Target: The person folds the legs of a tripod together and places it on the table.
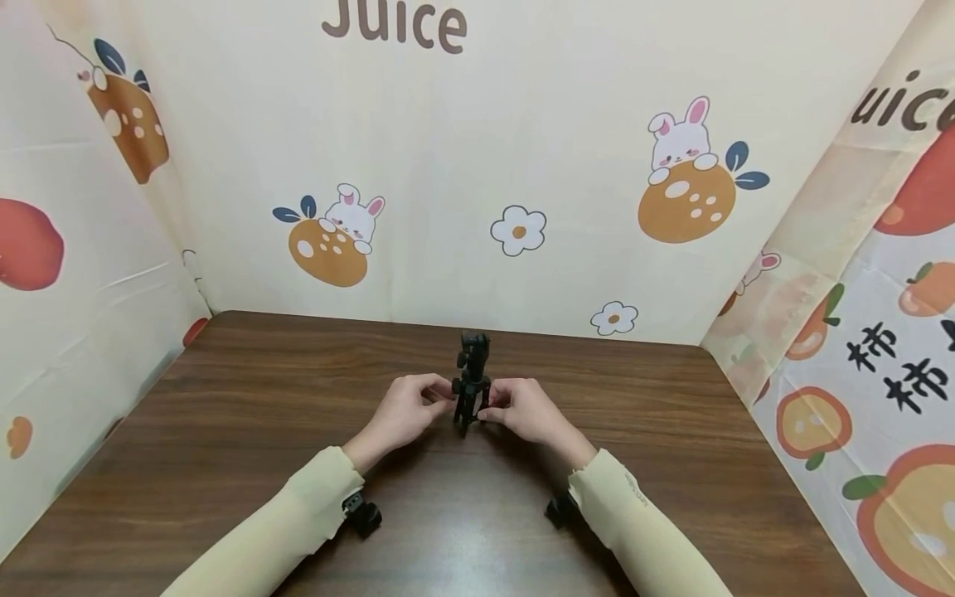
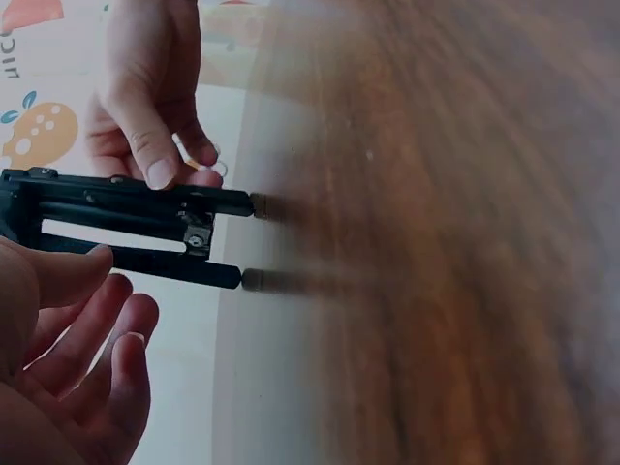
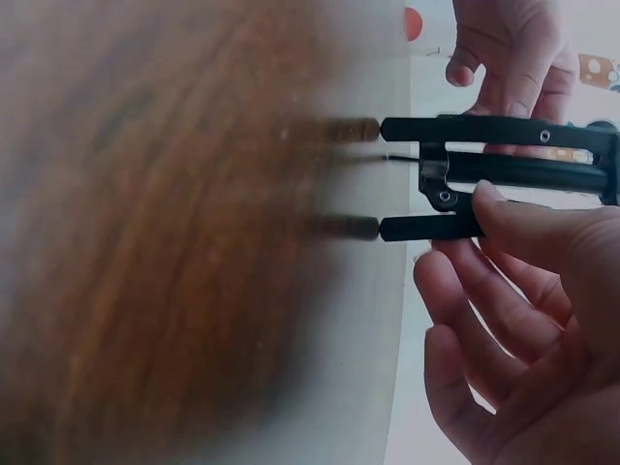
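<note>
A small black tripod (image 1: 472,377) stands upright on the table between the two hands, its legs nearly folded together. From the left, my left hand (image 1: 403,408) pinches one leg between thumb and fingers. Its thumb lies along that leg in the left wrist view, with the other fingers curled beneath. On the opposite side my right hand (image 1: 531,412) pinches another leg, the thumb pressing near the brace (image 3: 438,179) that joins the legs. Close above the tabletop, the leg tips (image 2: 254,203) appear to touch it, though their contact is blurred.
The brown wooden table (image 1: 246,398) reaches back to a printed cloth backdrop (image 1: 448,149) with rabbits, fruit and flowers. More printed cloth (image 1: 880,348) hangs on the right and the left. Each wrist carries a small black camera (image 1: 363,514).
</note>
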The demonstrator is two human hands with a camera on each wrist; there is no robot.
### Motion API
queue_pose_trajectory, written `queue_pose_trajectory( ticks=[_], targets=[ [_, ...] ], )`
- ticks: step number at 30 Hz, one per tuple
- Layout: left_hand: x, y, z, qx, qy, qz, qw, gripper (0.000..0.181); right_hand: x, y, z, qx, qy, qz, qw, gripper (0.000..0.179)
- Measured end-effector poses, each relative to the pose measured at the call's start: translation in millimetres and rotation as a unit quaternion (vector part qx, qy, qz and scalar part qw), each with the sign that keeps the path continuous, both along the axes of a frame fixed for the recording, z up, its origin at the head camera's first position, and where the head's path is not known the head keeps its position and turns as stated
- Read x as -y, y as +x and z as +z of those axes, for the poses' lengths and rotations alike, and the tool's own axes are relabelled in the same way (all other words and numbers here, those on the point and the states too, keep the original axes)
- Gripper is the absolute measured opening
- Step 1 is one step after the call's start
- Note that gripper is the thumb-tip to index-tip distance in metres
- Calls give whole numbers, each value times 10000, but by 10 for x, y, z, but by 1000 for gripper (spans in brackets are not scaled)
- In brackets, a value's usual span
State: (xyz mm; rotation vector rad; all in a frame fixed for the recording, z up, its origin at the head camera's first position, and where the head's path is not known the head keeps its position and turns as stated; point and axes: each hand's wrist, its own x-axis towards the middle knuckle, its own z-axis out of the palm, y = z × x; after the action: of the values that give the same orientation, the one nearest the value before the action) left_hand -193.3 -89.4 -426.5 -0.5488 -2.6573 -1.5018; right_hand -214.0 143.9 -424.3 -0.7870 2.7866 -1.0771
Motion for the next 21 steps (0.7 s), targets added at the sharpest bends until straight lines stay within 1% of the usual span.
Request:
queue_pose_trajectory(
  ticks=[3, 6, 9, 14, 21],
  targets=[
    [18, 8, -4, 46, 90, -231, 9997, 12, 11, 46, 12, -82, 33, -88, 9999, 23],
    [21, 15, -3, 131, 165, -473, 9987, 16, 24, 84, 13, -127, -3, -141, 9998, 22],
    [1, 24, -5, 178, 180, -598, 9979, 19, 25, 114, 8, -105, -43, -148, 9998, 20],
    [-50, 39, -1, 186, 165, -578, 9980, 20, 23, 126, -13, 37, -117, 13, 9999, 15],
    [-116, 26, -23, 146, 116, -253, 9995, 20, 31, 113, -18, 130, -262, 239, 9993, 8]
  ],
)
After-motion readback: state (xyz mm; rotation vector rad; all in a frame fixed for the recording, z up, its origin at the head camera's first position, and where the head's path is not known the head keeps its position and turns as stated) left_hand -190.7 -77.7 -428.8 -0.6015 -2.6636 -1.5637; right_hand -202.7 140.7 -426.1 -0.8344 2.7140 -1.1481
